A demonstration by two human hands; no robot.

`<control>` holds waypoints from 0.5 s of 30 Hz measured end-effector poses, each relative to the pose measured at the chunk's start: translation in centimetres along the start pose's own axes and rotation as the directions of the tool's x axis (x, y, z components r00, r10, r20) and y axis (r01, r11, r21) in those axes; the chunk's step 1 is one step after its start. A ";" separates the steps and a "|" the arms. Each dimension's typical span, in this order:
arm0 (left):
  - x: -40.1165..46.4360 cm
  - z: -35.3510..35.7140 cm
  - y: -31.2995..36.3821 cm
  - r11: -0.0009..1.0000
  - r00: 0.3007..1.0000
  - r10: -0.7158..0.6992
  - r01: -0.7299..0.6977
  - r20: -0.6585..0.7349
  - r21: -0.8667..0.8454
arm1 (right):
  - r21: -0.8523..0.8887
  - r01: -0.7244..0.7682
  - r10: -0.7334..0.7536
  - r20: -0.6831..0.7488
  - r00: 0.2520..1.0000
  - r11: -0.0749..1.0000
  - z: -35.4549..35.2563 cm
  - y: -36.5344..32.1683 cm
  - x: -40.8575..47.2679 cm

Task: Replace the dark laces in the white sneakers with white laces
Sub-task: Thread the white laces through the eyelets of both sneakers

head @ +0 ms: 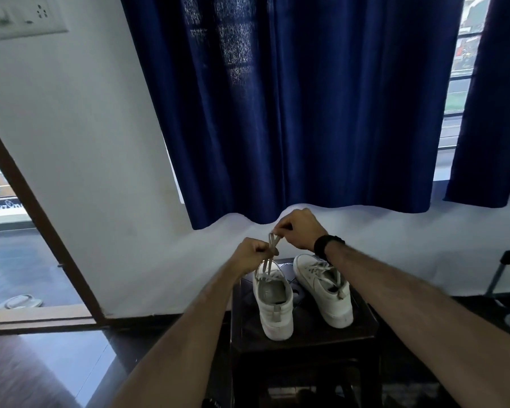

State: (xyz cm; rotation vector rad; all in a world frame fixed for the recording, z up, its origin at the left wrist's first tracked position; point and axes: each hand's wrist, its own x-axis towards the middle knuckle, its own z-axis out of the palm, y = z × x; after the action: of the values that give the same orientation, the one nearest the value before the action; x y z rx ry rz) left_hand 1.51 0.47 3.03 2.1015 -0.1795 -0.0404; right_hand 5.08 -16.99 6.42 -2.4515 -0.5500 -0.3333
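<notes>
From the head camera, two white sneakers stand side by side on a dark stool (304,337), heels toward the near edge. Above the left sneaker (273,301), the left hand (252,254) and the right hand (299,229) each pinch an end of its pale lace (273,245), the ends crossing between them. The right sneaker (324,290) is laced. A dark watch (326,245) sits on the right wrist; blue curtains (292,98) hang behind.
</notes>
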 end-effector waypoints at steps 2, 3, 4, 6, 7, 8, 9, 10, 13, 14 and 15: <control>0.5 -0.5 0.4 0.986 0.999 0.034 -0.035 0.009 0.164 | 0.044 -0.027 0.031 -0.087 0.996 0.999 0.7 0.3 -0.5; 0.8 -0.7 0.7 0.965 0.998 0.056 -0.060 0.024 0.255 | 0.071 -0.035 0.044 -0.125 0.991 0.997 1.0 0.4 -1.0; 1.1 -0.9 0.9 0.942 0.997 0.068 -0.075 0.031 0.328 | 0.070 -0.026 0.035 -0.142 0.989 0.997 1.5 0.6 -1.6; 1.4 -1.2 1.3 0.925 0.998 0.049 -0.056 0.029 0.376 | -0.051 0.070 -0.076 -0.121 0.990 0.996 2.7 1.2 -2.7; 1.6 -1.3 1.6 0.916 0.999 0.044 -0.052 0.029 0.398 | -0.147 0.129 -0.145 -0.107 0.984 0.981 3.6 1.5 -3.3; 1.8 -1.3 1.8 0.906 0.998 0.041 -0.053 0.038 0.419 | -0.228 0.167 -0.196 -0.111 0.974 0.959 4.5 1.7 -3.7; 1.9 -1.3 2.0 0.900 0.998 0.032 -0.049 0.047 0.433 | -0.263 0.163 -0.203 -0.132 0.970 0.951 5.4 1.8 -4.2; 2.0 -1.2 2.2 0.902 0.998 0.024 -0.043 0.050 0.430 | -0.259 0.136 -0.183 -0.167 0.969 0.956 6.2 1.8 -4.7; 2.2 -1.1 3.0 0.934 0.999 -0.029 0.019 0.023 0.356 | -0.122 0.033 -0.065 -0.263 0.963 0.992 8.1 1.4 -5.9; 2.2 -1.0 3.2 0.940 0.999 -0.051 0.043 0.014 0.340 | -0.040 0.005 -0.016 -0.284 0.959 0.999 8.5 1.3 -6.1; 2.2 -0.9 3.4 0.941 0.998 -0.068 0.061 0.008 0.334 | 0.050 -0.022 0.036 -0.302 0.953 0.998 8.9 1.1 -6.2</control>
State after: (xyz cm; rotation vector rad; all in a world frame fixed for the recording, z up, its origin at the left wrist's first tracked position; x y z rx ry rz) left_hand 3.39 -0.78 6.51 2.4468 -0.1361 -0.0740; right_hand 1.08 -14.39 -3.36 -2.3018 -0.3834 -0.6635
